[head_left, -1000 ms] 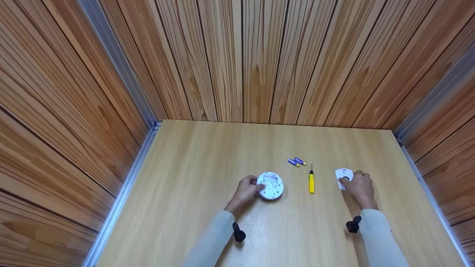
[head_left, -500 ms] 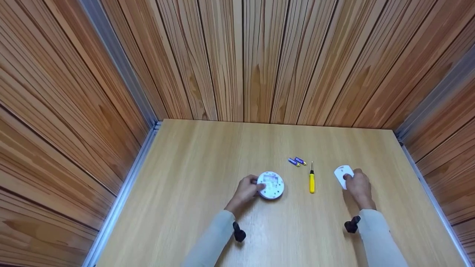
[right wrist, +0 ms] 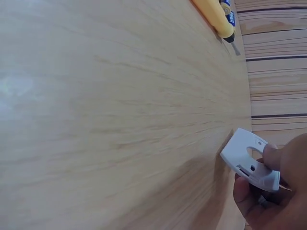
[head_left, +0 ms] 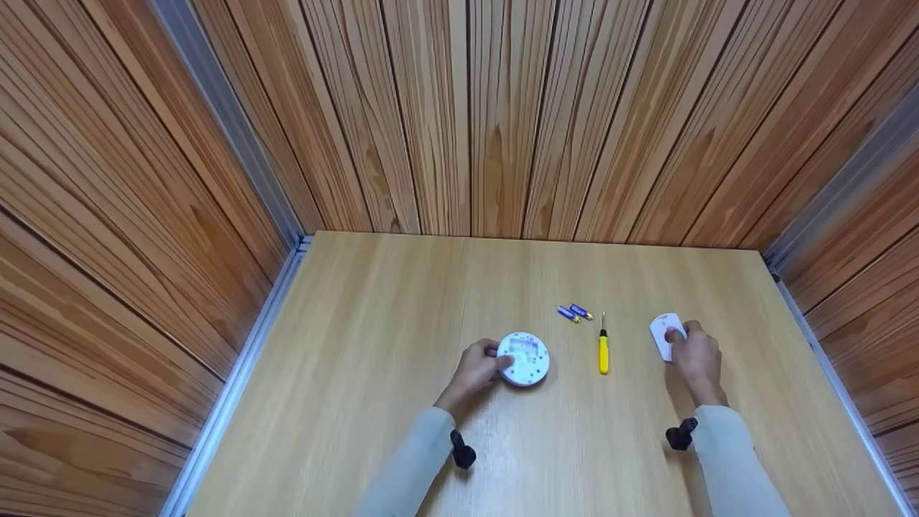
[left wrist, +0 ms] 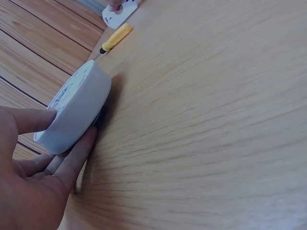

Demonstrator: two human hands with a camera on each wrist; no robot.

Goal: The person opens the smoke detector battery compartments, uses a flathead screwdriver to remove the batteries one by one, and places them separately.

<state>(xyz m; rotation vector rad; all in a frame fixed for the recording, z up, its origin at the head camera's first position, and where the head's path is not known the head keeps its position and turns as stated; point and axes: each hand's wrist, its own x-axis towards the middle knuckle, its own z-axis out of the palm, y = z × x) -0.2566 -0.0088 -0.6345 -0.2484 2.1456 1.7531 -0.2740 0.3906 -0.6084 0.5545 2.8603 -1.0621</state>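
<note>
My left hand (head_left: 475, 370) grips a round white plastic device (head_left: 528, 362) by its left edge, thumb on the upper face and fingers beneath. A recessed compartment shows in that face, and the left wrist view has the device (left wrist: 79, 112) tilted just over the table. Off to the right, my right hand (head_left: 696, 357) pinches a small white plate (head_left: 661, 337) with a round hole. In the right wrist view the plate (right wrist: 249, 160) shows its hole and slots, with the thumb at the hole. Between the hands lies a yellow-handled screwdriver (head_left: 603, 352).
Two blue batteries (head_left: 574, 313) lie side by side behind the screwdriver, toward the back of the wooden table (head_left: 402, 309). Wood-panelled walls (head_left: 495, 122) rise at the back and both sides, with a metal rail (head_left: 237, 380) along the left edge.
My right hand has lifted the white plate slightly and turned it, moving it a little toward the back. The left hand and the round device have stayed in place.
</note>
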